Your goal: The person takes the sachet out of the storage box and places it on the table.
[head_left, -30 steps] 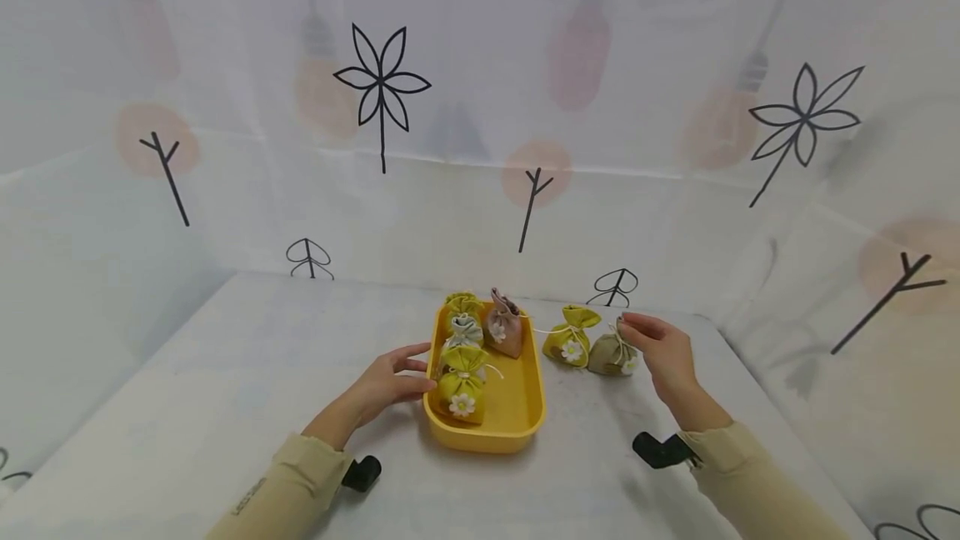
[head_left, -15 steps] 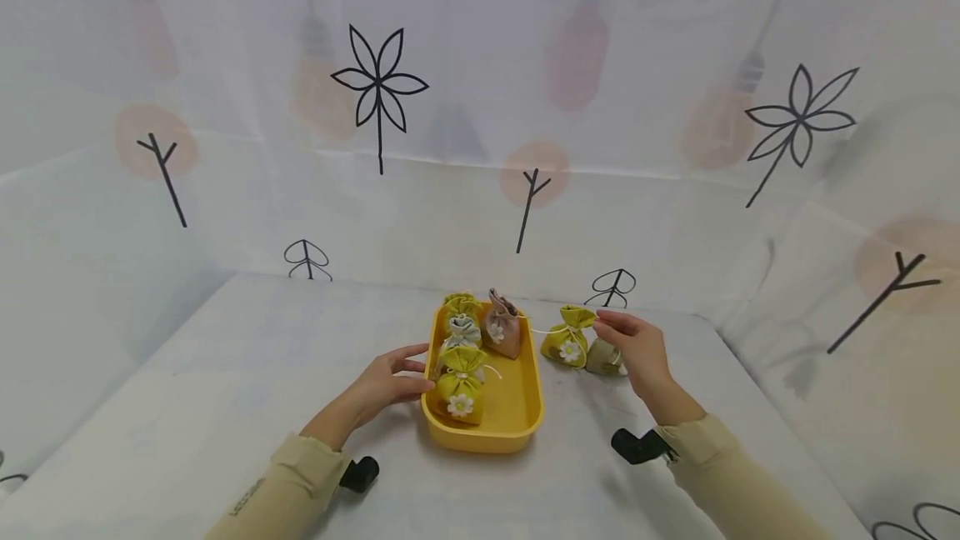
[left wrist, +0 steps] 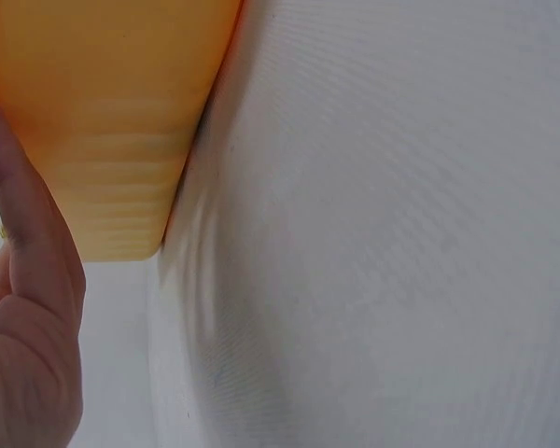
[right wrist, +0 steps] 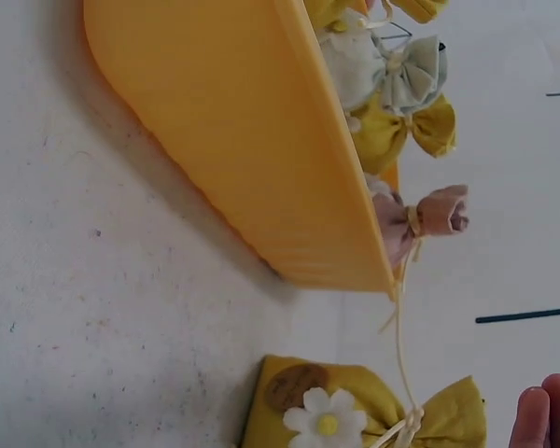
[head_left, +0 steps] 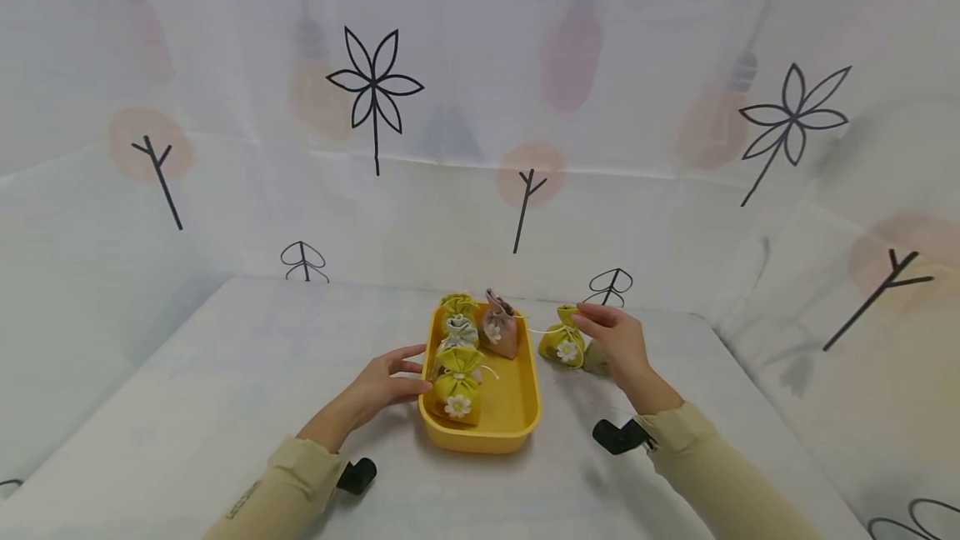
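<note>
At the right of centre in the head view, a small yellow-green cloth pouch (head_left: 553, 343) is seen upright on a white table (head_left: 285, 357). Its top is gathered into a ruffle and tied with a pale cord (right wrist: 401, 359) that is stretched toward the yellow tray (head_left: 510, 397). Its front is decorated with a white flower (right wrist: 355, 425), yellow at the heart, and a brown oval patch (right wrist: 289, 385). Beside it, a grey-green pouch (head_left: 595, 360) is partly covered by the right hand (head_left: 618, 346).

The right hand's fingertips are held at the ruffle; whether the cloth is pinched cannot be told, as only a few fingertips are caught at the lower right of the right wrist view.

At centre, the tray's left side is touched by the left hand (head_left: 378, 382), its fingers loosely extended and spread. Inside, two yellow-green pouches (head_left: 465, 407) and a pale blue one (head_left: 462, 332) are lined along the left, with a dusty-pink pouch (head_left: 501, 338) placed at the far right corner.
</note>
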Action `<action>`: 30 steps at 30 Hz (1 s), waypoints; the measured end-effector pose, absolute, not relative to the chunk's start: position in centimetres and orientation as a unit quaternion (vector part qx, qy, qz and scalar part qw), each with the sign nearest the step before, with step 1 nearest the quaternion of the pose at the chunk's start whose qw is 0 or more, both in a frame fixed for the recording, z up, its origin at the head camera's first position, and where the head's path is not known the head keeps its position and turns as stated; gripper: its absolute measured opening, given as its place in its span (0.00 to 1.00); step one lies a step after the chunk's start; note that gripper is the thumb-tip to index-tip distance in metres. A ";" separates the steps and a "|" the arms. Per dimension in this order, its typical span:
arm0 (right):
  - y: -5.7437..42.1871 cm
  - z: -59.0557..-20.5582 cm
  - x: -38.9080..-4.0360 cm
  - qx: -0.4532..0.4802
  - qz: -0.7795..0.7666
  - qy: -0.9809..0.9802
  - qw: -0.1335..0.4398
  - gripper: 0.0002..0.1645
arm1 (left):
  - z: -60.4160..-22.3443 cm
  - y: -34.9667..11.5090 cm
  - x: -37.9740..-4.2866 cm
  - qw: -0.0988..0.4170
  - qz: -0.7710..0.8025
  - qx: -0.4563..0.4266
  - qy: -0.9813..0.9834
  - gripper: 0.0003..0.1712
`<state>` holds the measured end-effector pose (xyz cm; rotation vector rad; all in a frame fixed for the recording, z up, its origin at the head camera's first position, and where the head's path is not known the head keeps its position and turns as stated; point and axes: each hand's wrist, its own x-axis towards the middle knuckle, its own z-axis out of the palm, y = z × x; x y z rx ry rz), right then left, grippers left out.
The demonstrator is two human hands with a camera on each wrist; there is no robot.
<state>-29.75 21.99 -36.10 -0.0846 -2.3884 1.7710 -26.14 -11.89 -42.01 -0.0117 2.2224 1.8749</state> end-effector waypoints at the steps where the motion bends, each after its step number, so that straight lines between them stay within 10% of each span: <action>1: 22.3 -37.0 -30.6 -0.019 0.602 -0.794 0.088 0.27 | -42.0 -11.9 -26.1 0.117 0.639 -0.003 0.760 0.44; 30: 17.4 -35.2 -31.4 -0.033 0.634 -0.772 0.028 0.22 | -42.0 -12.0 -26.1 0.120 0.641 -0.006 0.758 0.44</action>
